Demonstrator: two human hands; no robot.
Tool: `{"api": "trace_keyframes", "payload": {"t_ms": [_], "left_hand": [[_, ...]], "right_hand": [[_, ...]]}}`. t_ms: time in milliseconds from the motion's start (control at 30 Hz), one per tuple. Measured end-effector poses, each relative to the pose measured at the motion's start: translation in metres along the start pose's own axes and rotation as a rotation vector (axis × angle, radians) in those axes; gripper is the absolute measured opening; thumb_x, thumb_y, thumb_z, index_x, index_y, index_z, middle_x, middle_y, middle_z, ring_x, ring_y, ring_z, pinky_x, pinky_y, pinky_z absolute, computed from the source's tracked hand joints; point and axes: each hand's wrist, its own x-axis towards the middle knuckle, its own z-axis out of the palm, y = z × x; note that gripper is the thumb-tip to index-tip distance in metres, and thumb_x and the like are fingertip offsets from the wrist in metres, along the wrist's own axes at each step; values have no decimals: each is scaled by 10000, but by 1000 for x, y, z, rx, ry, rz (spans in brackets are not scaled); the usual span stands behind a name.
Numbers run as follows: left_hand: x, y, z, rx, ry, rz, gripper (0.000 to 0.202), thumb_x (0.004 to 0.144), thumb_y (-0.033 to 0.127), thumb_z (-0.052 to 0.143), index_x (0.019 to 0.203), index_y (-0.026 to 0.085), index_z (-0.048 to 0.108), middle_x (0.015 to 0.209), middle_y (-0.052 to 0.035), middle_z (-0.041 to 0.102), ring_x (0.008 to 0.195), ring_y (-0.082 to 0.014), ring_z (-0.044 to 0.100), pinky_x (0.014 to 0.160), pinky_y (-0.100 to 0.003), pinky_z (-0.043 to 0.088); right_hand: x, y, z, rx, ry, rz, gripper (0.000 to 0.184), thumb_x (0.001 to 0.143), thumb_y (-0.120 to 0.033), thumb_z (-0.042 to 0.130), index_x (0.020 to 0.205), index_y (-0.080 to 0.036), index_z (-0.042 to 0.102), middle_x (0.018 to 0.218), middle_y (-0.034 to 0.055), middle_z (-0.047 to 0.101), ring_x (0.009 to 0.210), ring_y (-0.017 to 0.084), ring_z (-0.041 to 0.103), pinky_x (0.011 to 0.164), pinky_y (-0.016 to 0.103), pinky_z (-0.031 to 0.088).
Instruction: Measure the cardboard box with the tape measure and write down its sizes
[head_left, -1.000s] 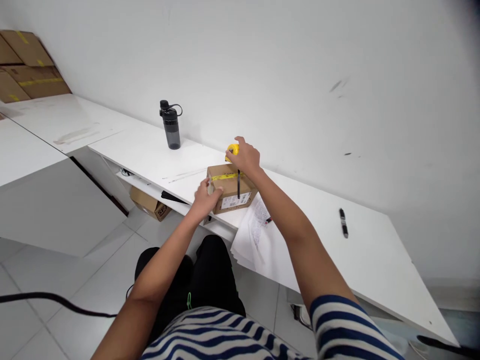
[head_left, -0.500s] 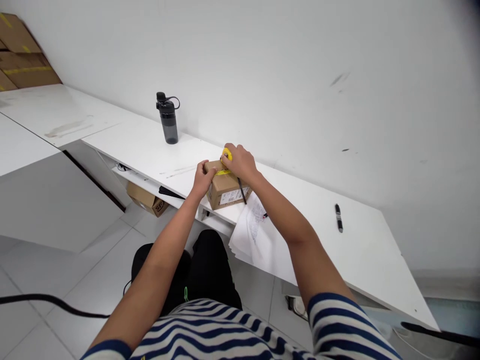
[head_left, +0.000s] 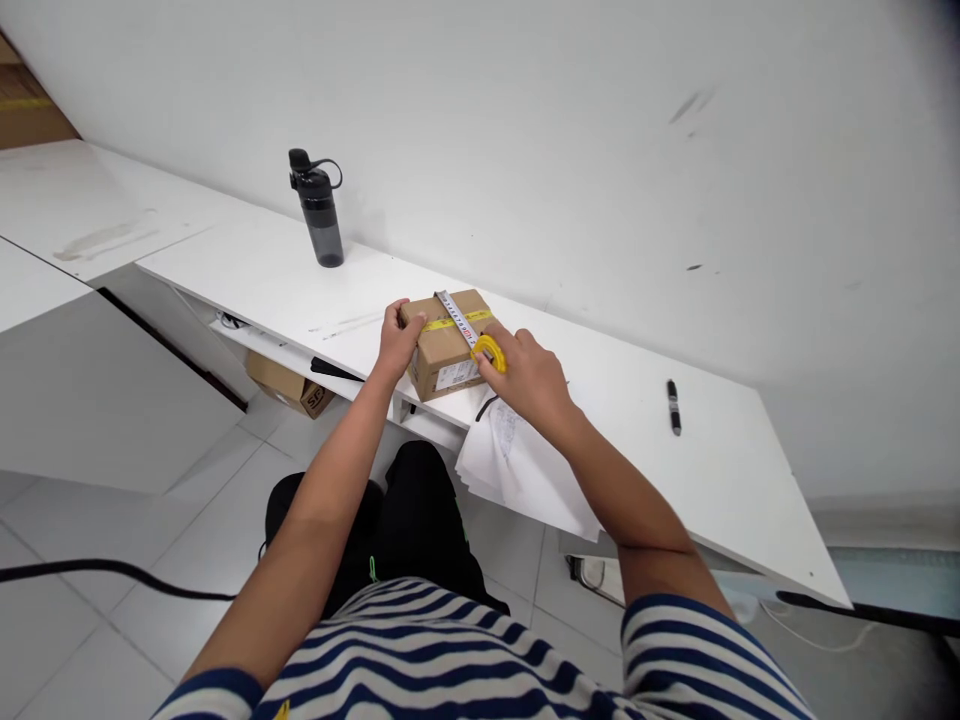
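A small cardboard box (head_left: 442,350) with a yellow tape strip and a white label sits near the front edge of the white desk. My left hand (head_left: 399,338) grips its left end, thumb on top and fingers down the far side. In my right hand (head_left: 529,370) is a yellow tape measure (head_left: 489,353), held at the box's near right edge. Its numbered blade (head_left: 457,318) lies pulled out across the box top, with the end at the far edge. A black strap hangs beside the papers (head_left: 517,450), under my right hand.
A dark water bottle (head_left: 319,215) stands at the back by the wall. A black pen (head_left: 673,407) lies on the desk at right. An open carton (head_left: 289,382) is below the desk at left; larger boxes (head_left: 30,110) stand far left.
My right hand has moved from the far side of the box toward its near right edge, drawing the tape measure's blade out over the top. My left hand still holds the box.
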Motion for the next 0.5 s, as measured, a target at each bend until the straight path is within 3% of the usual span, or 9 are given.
{"api": "trace_keyframes", "payload": {"t_ms": [133,267,367,500], "left_hand": [[-2,3,0,-1,17,6,449,805,329,684,1206,198,533,1170,-76,618,1067,-200,620,959,-311,516],[-3,5,0,33,50,7,417,811,315,681,1183,213,521,1123,-58,614,1033,-194,614,928,-302,524],[-3,4,0,28,49,15,428,809,329,683,1185,205,519,1109,-61,601,1015,-199,608,919,-309,522],[-3,2,0,30,49,21,429,810,339,688,1184,215,519,1122,-58,596,1036,-200,603,926,-304,518]], "right_hand": [[2,8,1,64,16,-10,480,933,-457,499,1365,-255,558,1063,123,669,817,288,620,656,378,471],[8,16,1,111,-66,-48,564,876,-432,575,1409,-258,514,1076,107,707,904,317,642,712,396,488],[11,19,1,146,-98,-36,453,871,-412,569,1295,-255,576,1054,93,725,894,305,655,721,387,483],[13,20,1,180,-58,-33,409,864,-438,564,1224,-243,541,1038,98,724,813,290,652,655,361,461]]}}
